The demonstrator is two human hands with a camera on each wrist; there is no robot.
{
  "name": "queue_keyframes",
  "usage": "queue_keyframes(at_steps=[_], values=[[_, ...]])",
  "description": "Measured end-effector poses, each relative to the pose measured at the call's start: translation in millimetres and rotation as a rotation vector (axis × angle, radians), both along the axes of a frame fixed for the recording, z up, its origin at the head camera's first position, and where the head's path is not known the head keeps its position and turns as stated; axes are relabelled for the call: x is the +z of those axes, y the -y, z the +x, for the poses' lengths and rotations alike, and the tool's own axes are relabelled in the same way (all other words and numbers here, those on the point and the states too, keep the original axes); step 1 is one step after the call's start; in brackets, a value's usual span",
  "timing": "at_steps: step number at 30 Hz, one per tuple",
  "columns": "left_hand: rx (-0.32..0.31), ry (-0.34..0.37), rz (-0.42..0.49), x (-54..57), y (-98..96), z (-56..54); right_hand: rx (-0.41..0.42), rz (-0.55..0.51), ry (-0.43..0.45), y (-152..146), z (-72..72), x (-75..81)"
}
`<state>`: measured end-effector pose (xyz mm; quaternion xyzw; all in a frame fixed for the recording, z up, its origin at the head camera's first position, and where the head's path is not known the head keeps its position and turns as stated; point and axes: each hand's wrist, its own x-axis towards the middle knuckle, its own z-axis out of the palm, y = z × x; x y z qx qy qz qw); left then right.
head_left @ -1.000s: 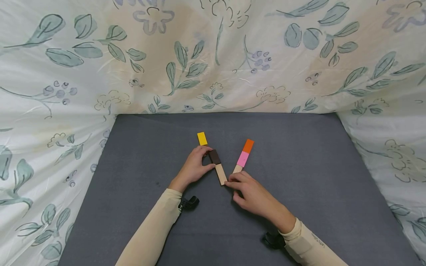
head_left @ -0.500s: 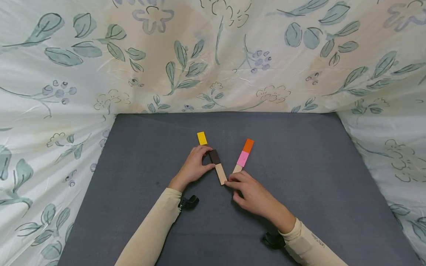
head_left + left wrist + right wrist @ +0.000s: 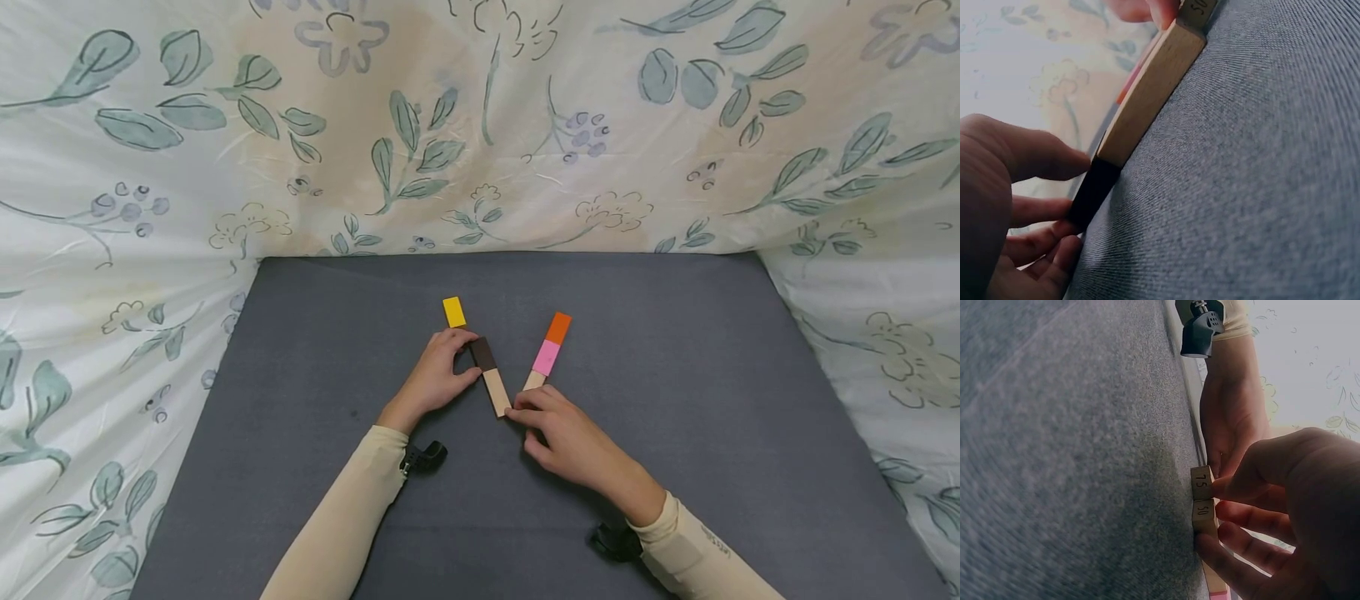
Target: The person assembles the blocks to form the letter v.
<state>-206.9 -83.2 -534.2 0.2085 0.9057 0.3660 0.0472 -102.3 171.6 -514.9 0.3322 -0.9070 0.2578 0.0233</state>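
Observation:
Small blocks lie in two slanting rows that meet at the near end, like a V. The left row has a yellow block (image 3: 453, 312), a dark brown block (image 3: 483, 354) and a plain wooden block (image 3: 497, 393). My left hand (image 3: 432, 375) pinches the dark brown block between thumb and fingers, hiding the stretch beyond it. The right row has an orange block (image 3: 558, 324), a pink block (image 3: 546, 357) and a second wooden block (image 3: 1204, 515) marked 50. My right hand (image 3: 573, 437) holds that block, with a fingertip touching the left wooden block (image 3: 1200, 482), marked 75.
A dark grey cloth (image 3: 712, 375) covers the table. Behind and at both sides hangs a white curtain (image 3: 480, 125) with leaves and flowers. Black wrist cameras (image 3: 426, 457) are strapped to both forearms.

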Motion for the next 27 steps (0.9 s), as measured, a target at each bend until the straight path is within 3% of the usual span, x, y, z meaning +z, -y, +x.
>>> queue_keyframes(at_steps=[27], values=[[0.004, 0.009, 0.006, 0.8, 0.6, 0.6, -0.008, -0.006, 0.008, 1.1, 0.7, 0.9]])
